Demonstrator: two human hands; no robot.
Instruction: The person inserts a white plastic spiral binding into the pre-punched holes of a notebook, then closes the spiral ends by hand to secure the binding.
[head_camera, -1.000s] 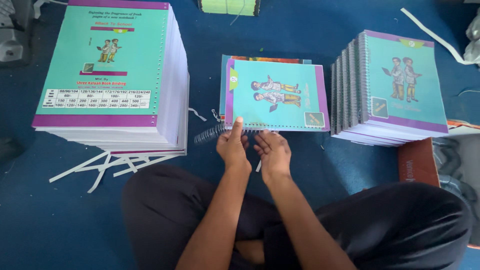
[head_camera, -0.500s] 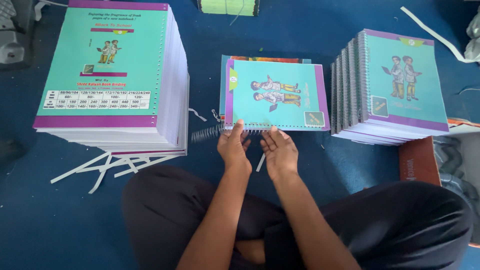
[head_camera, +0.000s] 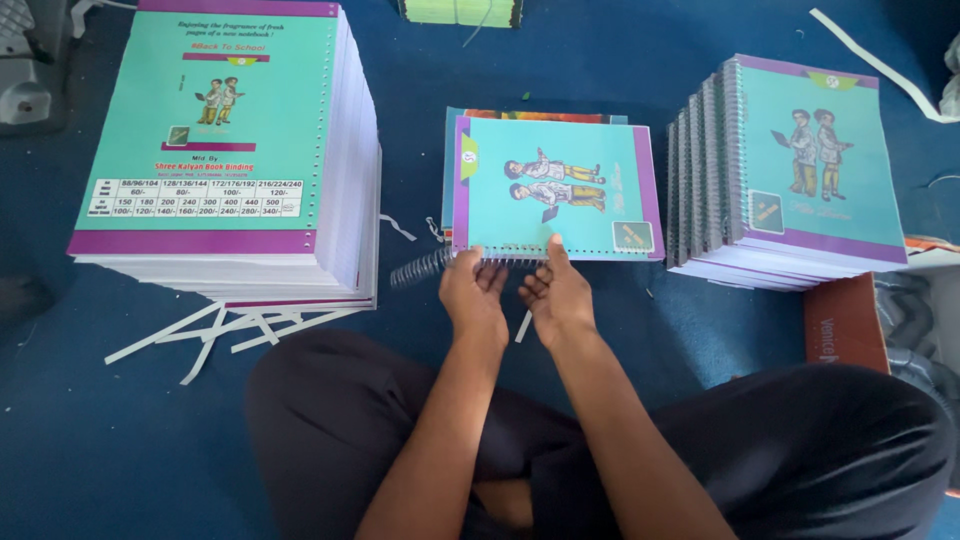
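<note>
A teal notebook (head_camera: 560, 185) with a purple border lies flat on the blue floor in front of me. A metal spiral coil (head_camera: 420, 268) runs along its punched near edge and sticks out to the left. My left hand (head_camera: 473, 292) pinches the coil at that edge. My right hand (head_camera: 556, 290) grips the same edge just to the right, thumb on the cover. Both hands are close together, almost touching.
A tall stack of unbound teal covers and pages (head_camera: 215, 150) stands at the left, with white paper strips (head_camera: 220, 330) below it. A leaning row of spiral-bound notebooks (head_camera: 790, 170) is at the right, beside a brown box (head_camera: 845, 325). My crossed legs fill the foreground.
My left hand has shifted slightly left along the edge and my right hand has moved up onto the cover. The coil sticks out less to the left than before.
</note>
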